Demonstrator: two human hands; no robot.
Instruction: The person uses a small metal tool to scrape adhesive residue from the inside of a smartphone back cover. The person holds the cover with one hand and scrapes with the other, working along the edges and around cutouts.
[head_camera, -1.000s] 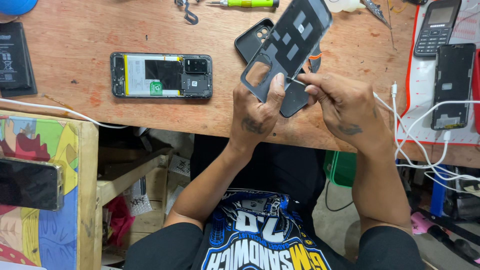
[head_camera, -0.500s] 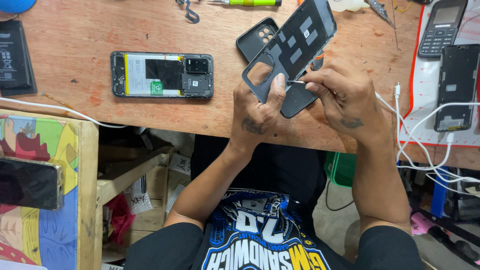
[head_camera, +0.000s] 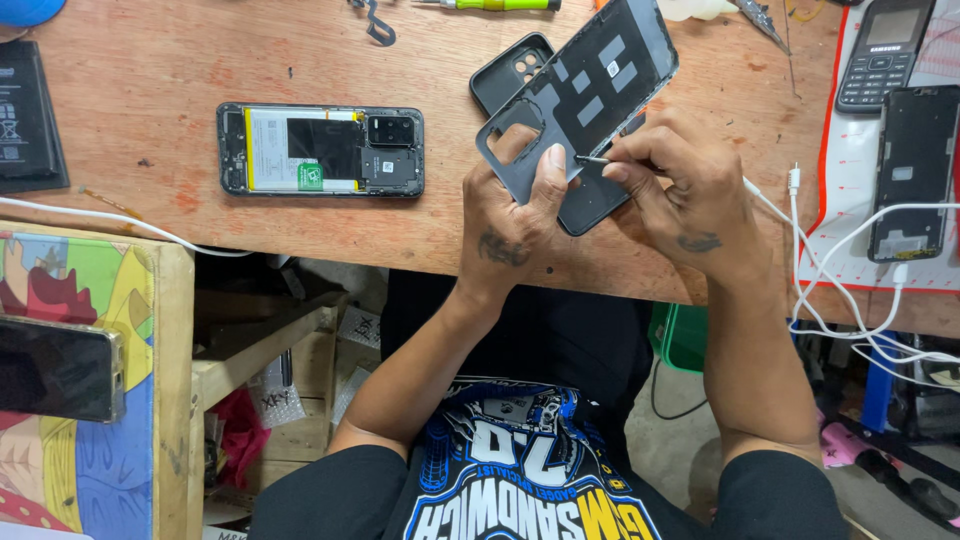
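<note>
My left hand (head_camera: 515, 215) grips the lower end of a dark grey phone back cover (head_camera: 585, 85), held tilted above the wooden table (head_camera: 150, 190) with its inner side toward me. My right hand (head_camera: 685, 185) pinches a thin metal tool (head_camera: 592, 159) whose tip touches the cover's edge near my left thumb. A black phone case (head_camera: 508, 70) lies on the table under the cover. To the left lies an opened phone (head_camera: 320, 150), back removed, with its battery and camera module showing.
A keypad phone (head_camera: 885, 50) and a black phone (head_camera: 912, 170) lie on a red-edged mat at right, with white cables (head_camera: 850, 290) trailing off the table. A yellow-green screwdriver (head_camera: 500, 5) lies at the far edge. A colourful wooden box (head_camera: 90, 400) with a phone on it stands lower left.
The right hand shifted slightly so the thin tool now meets the cover's edge by the left thumb. The cover stays raised in the left hand, tilted a little differently.
</note>
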